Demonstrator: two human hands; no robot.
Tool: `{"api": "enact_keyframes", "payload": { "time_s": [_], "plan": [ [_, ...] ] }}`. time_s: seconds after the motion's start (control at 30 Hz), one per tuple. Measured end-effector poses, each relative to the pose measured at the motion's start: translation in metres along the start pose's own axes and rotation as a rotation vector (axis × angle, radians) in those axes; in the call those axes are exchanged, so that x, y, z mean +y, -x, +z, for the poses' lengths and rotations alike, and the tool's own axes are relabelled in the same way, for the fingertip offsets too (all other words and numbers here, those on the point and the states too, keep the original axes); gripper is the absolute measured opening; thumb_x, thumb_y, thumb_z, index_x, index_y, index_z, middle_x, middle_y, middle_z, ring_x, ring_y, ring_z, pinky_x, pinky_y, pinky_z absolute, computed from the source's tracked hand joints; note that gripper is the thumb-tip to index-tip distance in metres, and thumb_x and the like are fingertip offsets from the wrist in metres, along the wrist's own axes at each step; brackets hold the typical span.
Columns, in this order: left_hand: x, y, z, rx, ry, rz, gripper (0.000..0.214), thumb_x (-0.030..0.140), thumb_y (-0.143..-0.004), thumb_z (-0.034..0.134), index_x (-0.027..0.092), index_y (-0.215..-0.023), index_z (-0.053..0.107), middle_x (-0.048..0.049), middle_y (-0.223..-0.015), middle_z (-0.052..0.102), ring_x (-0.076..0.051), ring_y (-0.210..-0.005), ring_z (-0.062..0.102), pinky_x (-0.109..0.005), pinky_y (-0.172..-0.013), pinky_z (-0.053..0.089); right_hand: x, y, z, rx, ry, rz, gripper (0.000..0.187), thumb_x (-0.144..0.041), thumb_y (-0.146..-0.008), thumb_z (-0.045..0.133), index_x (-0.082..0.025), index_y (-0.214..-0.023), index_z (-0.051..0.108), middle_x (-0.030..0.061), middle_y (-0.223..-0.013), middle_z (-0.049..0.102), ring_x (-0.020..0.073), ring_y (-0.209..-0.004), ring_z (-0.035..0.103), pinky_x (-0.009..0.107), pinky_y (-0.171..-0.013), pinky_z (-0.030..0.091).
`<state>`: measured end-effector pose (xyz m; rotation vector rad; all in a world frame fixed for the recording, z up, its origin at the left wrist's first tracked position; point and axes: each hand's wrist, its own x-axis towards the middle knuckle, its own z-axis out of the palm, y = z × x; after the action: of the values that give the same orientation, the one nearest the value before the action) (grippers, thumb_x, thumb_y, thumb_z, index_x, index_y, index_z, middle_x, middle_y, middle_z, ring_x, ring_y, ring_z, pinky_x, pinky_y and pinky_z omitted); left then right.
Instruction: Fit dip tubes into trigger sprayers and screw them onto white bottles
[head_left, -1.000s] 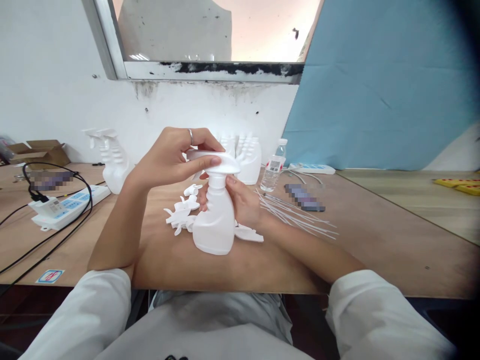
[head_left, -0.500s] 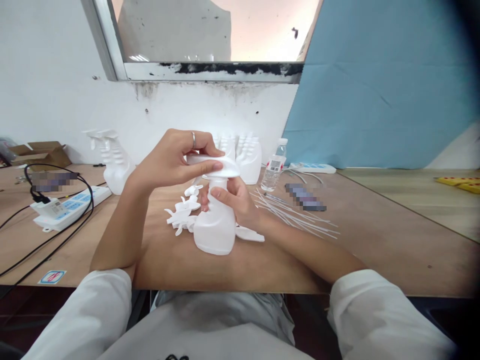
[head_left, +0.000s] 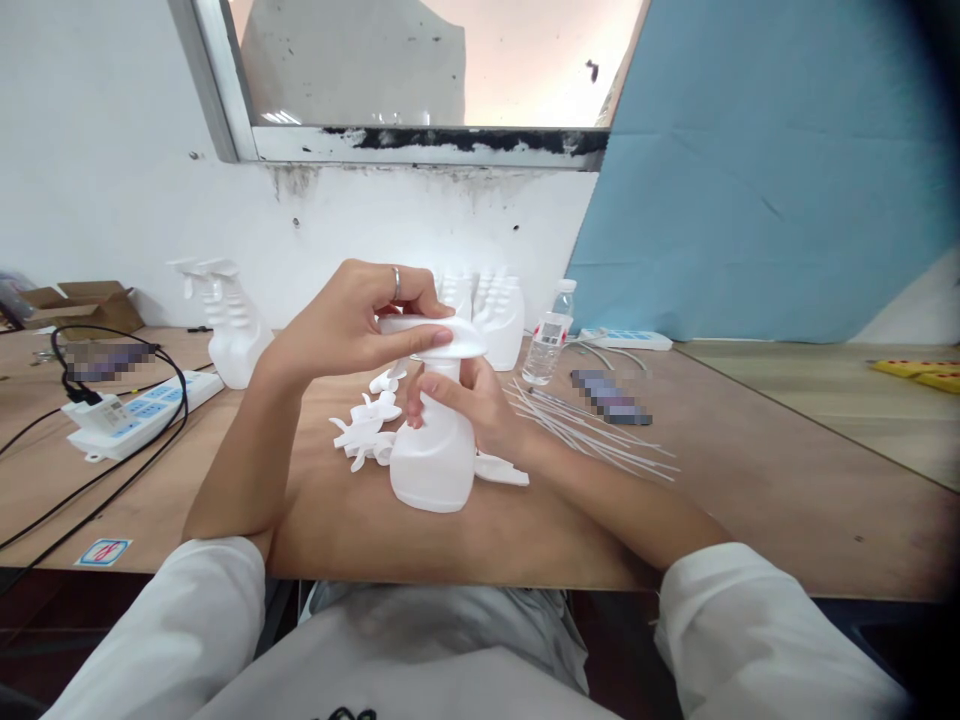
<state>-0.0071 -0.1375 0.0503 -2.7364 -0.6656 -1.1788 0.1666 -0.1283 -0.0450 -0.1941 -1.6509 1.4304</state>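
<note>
A white plastic spray bottle [head_left: 431, 462] stands on the wooden table [head_left: 750, 480] in front of me. A white trigger sprayer head [head_left: 435, 337] sits on its neck. My left hand [head_left: 352, 320], with a ring on one finger, is closed over the sprayer head from above. My right hand [head_left: 469, 395] is wrapped round the bottle's neck just under the head. Loose white sprayer heads [head_left: 367, 432] lie on the table behind the bottle.
Thin white dip tubes [head_left: 592, 435] lie fanned out to the right. White spray bottles [head_left: 229, 325] stand back left, and empty white bottles [head_left: 495, 315] stand at the wall. A small water bottle [head_left: 549, 335], a power strip [head_left: 135, 410] with black cables and a cardboard box [head_left: 79, 305] are also on the table.
My right hand has slid up the bottle from its body to the neck under the sprayer head. My left hand stays on the head, shifted slightly.
</note>
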Motion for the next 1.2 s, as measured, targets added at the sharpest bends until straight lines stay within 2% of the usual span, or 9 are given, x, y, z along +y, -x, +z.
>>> {"api": "enact_keyframes", "payload": {
  "time_s": [0.17,0.27,0.4,0.53,0.67,0.8,0.93,1.1,1.2],
  "plan": [
    [0.0019,0.0,0.0006,0.001,0.01,0.022,0.02,0.039,-0.087,0.062,0.022,-0.077,0.062,-0.0028,-0.069,0.065,-0.014,-0.06,0.054,-0.029,-0.05,0.044,-0.0005,0.0008,0.0003,-0.042,-0.068,-0.026,0.031,-0.047,-0.086,0.064,-0.018,-0.085,0.055,0.0032,-0.074,0.062,0.0154,-0.063,0.059,0.033,-0.063,0.051],
    [0.0026,0.0001,0.0005,0.002,0.014,0.032,0.02,0.038,-0.087,0.062,0.022,-0.076,0.061,-0.0023,-0.066,0.063,-0.014,-0.058,0.053,-0.029,-0.049,0.044,-0.0006,0.0008,0.0003,-0.032,-0.014,-0.03,0.028,-0.041,-0.083,0.069,-0.018,-0.083,0.054,0.0013,-0.069,0.06,0.0145,-0.061,0.058,0.031,-0.061,0.05],
    [0.0024,0.0003,0.0007,0.004,0.018,0.031,0.02,0.038,-0.086,0.064,0.022,-0.075,0.061,-0.0014,-0.064,0.061,-0.013,-0.056,0.05,-0.029,-0.049,0.042,-0.0001,0.0007,-0.0002,-0.049,-0.062,-0.017,0.034,-0.05,-0.084,0.065,-0.018,-0.088,0.053,0.003,-0.075,0.063,0.0155,-0.064,0.06,0.033,-0.063,0.052],
    [0.0012,0.0002,0.0013,0.008,0.0,0.019,0.021,0.04,-0.086,0.063,0.022,-0.075,0.061,-0.0009,-0.064,0.06,-0.013,-0.055,0.05,-0.029,-0.048,0.041,0.0015,0.0001,-0.0008,-0.012,-0.003,-0.026,0.032,-0.044,-0.081,0.071,-0.018,-0.088,0.052,0.0005,-0.069,0.061,0.0143,-0.061,0.058,0.03,-0.061,0.051],
    [0.0017,-0.0003,0.0013,-0.003,-0.004,-0.002,0.023,0.043,-0.086,0.061,0.023,-0.075,0.061,-0.0018,-0.067,0.063,-0.014,-0.057,0.052,-0.03,-0.049,0.042,0.0018,0.0004,-0.001,-0.033,-0.066,-0.015,0.034,-0.05,-0.084,0.065,-0.02,-0.091,0.052,0.0028,-0.077,0.064,0.0163,-0.066,0.06,0.033,-0.063,0.052],
    [0.003,-0.0004,0.0009,-0.005,0.004,-0.004,0.025,0.046,-0.086,0.06,0.024,-0.075,0.062,-0.0022,-0.063,0.061,-0.016,-0.058,0.052,-0.031,-0.048,0.043,0.0002,0.0002,-0.0011,-0.026,0.005,-0.005,0.033,-0.044,-0.08,0.072,-0.02,-0.088,0.052,0.001,-0.069,0.06,0.0156,-0.061,0.058,0.032,-0.06,0.05],
    [0.0023,0.0005,0.0011,-0.008,0.002,-0.015,0.025,0.045,-0.086,0.06,0.023,-0.076,0.062,-0.0029,-0.067,0.064,-0.015,-0.057,0.052,-0.031,-0.049,0.044,0.0006,0.0004,-0.0026,-0.069,-0.083,0.017,0.038,-0.055,-0.083,0.063,-0.019,-0.091,0.051,0.0039,-0.078,0.063,0.0167,-0.065,0.06,0.035,-0.065,0.052],
    [0.0017,0.0,0.0019,-0.008,0.012,-0.022,0.025,0.046,-0.086,0.061,0.023,-0.075,0.061,-0.0018,-0.063,0.061,-0.015,-0.057,0.052,-0.031,-0.049,0.043,0.0005,0.0001,-0.0019,-0.045,-0.045,-0.016,0.029,-0.043,-0.084,0.067,-0.02,-0.093,0.05,0.0002,-0.07,0.059,0.0151,-0.062,0.058,0.031,-0.061,0.049],
    [0.0034,-0.0004,0.0017,-0.008,0.014,-0.016,0.025,0.045,-0.086,0.061,0.023,-0.074,0.06,-0.0017,-0.063,0.06,-0.015,-0.057,0.052,-0.031,-0.049,0.042,0.0005,0.0012,-0.0014,-0.066,-0.066,-0.021,0.032,-0.046,-0.085,0.066,-0.02,-0.095,0.05,0.0014,-0.073,0.06,0.0157,-0.063,0.059,0.032,-0.062,0.05]
  ]
}}
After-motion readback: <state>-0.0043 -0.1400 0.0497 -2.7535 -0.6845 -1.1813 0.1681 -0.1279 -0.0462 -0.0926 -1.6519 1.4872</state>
